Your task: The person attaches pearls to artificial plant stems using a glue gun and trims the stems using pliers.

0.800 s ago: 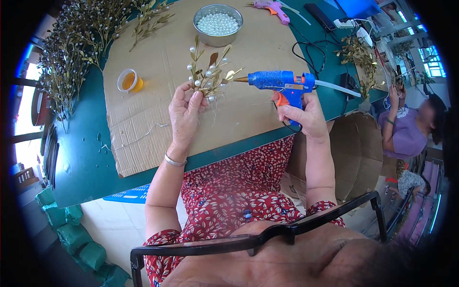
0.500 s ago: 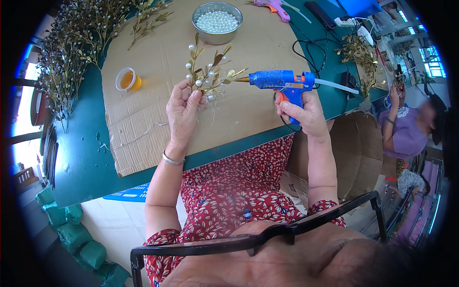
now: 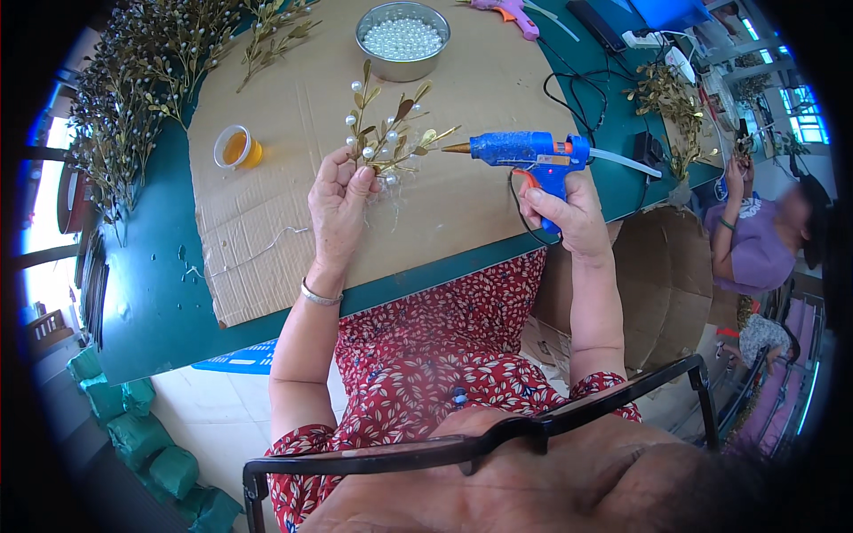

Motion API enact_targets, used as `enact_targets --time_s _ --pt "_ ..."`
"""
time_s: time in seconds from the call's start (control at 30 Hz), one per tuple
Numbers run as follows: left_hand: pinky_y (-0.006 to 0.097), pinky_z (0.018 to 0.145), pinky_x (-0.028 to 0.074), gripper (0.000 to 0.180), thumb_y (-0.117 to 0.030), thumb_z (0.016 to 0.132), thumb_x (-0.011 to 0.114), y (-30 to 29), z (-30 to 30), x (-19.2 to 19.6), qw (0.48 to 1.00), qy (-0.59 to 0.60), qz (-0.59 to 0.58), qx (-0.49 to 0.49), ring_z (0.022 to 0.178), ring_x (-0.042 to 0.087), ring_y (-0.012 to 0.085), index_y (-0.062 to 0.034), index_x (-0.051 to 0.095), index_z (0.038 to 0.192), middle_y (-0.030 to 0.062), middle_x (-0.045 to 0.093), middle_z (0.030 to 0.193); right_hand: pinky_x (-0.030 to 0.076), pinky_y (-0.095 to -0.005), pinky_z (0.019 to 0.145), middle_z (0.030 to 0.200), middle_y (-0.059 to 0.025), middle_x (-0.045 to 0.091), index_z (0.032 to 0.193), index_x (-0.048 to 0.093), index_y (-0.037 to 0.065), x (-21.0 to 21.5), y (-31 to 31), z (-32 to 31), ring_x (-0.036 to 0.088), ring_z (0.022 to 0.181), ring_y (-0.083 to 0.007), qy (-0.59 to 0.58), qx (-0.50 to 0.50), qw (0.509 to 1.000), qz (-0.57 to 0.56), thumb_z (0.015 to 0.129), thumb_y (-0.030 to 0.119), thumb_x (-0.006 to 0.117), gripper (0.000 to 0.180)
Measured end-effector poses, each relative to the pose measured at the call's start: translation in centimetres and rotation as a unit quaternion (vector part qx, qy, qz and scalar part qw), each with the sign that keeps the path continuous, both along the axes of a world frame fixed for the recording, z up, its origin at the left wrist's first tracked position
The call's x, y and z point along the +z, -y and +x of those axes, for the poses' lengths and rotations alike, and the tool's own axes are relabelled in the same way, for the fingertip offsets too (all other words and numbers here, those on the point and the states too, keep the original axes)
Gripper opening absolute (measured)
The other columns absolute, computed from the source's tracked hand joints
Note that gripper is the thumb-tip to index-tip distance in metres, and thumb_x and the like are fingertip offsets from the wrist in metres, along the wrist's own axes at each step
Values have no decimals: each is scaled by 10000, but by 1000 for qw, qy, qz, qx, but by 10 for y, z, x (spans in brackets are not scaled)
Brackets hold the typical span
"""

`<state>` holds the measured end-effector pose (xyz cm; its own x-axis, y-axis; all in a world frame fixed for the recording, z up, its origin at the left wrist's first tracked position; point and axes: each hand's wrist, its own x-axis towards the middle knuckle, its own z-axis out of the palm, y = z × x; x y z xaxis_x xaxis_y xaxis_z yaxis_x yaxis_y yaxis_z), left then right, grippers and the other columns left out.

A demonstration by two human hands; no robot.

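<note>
Left hand [image 3: 338, 200] has a closed grip on the stem of a small gold sprig [image 3: 386, 133] with white pearl beads on it, held upright just above the cardboard sheet [image 3: 293, 204] that covers the middle of the counter [image 3: 151, 293]. Right hand [image 3: 569, 209] is wrapped tight round the handle of a blue glue gun [image 3: 524, 151], index finger on the orange trigger. The gun lies level, brass nozzle pointing left at the sprig's right-hand leaves; tip is just beside a leaf, can't tell if it touches. A clear glue stick pokes out the gun's back end, black cord hangs below the handle.

On the cardboard: metal bowl of white pearls [image 3: 402, 40] at the far edge, small cup of yellow liquid [image 3: 236, 147] to the left. Big pile of gold branches [image 3: 142, 80] on the far left of the green counter. A pink glue gun [image 3: 506, 11] lies at the top edge. Another person in a purple top [image 3: 755, 249] sits far right, well apart.
</note>
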<state>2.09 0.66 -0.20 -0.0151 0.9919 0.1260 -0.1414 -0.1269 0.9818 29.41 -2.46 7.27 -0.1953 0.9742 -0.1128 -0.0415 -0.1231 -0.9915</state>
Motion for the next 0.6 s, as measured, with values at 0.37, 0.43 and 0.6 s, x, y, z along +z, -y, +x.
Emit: enact_targets --time_s 0.37,0.43,0.6 --pt "192 685 422 294 -106 946 535 0 1 -1 1000 0 1 -9 729 520 58 38 487 1197 3 586 802 419 -213 532 682 -9 559 930 603 36 -3 -2 -2 523 596 -71 -3 -4 1000 -15 841 234 638 220" --pt "193 685 423 293 -104 946 534 0 2 -2 1000 2 0 -9 728 520 58 37 486 1198 3 586 803 419 -214 533 682 -10 559 932 603 34 -4 -1 -1 523 598 -71 -5 -3 1000 -19 840 234 639 223" --pt "194 685 425 292 -104 946 533 -1 2 -2 1000 -2 7 -12 724 520 56 34 485 1199 5 588 806 421 -215 535 683 -14 559 933 601 28 -5 2 2 524 602 -73 -4 -2 1000 -19 838 237 641 234"
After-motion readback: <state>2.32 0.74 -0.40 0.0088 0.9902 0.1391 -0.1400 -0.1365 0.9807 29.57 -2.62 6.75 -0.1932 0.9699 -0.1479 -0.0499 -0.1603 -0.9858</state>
